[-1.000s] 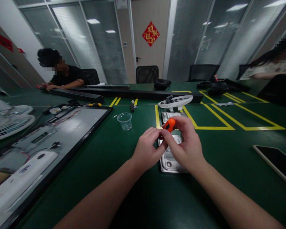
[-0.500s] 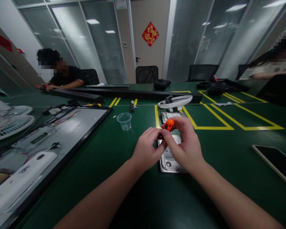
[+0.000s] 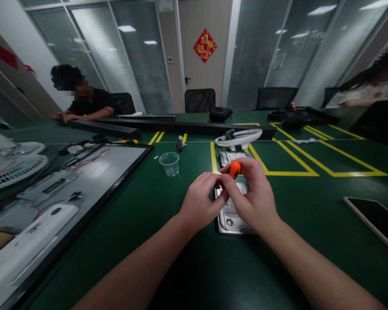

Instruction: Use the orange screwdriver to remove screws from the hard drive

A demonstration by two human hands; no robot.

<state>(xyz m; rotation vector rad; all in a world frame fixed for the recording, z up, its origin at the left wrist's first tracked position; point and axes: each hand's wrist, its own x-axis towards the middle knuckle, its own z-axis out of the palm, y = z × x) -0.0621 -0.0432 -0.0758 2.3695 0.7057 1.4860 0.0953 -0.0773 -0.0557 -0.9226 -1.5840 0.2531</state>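
My right hand [image 3: 258,193] is closed with thumb and fingers around an orange-and-black screwdriver [image 3: 234,169], of which only the rounded handle shows. Fingertips pinched together, my left hand [image 3: 200,198] meets the right one just left of the handle; what it grips there is hidden. A small pale bit [image 3: 217,172] shows at the left fingertips. Below both hands a silver hard drive [image 3: 229,221] lies on the green table, partly covered by them. Behind the hands lies a second hard drive [image 3: 228,157].
A clear plastic cup [image 3: 169,164] stands left of my hands. Further left is a large opened panel [image 3: 116,163] with a white device [image 3: 35,234] on it. A white fan grille [image 3: 241,137] and a long black bar [image 3: 187,128] lie behind. A phone [image 3: 378,219] lies right.
The orange handle has turned and shifted slightly right within my right fingers. Both hands stay together above the hard drive.
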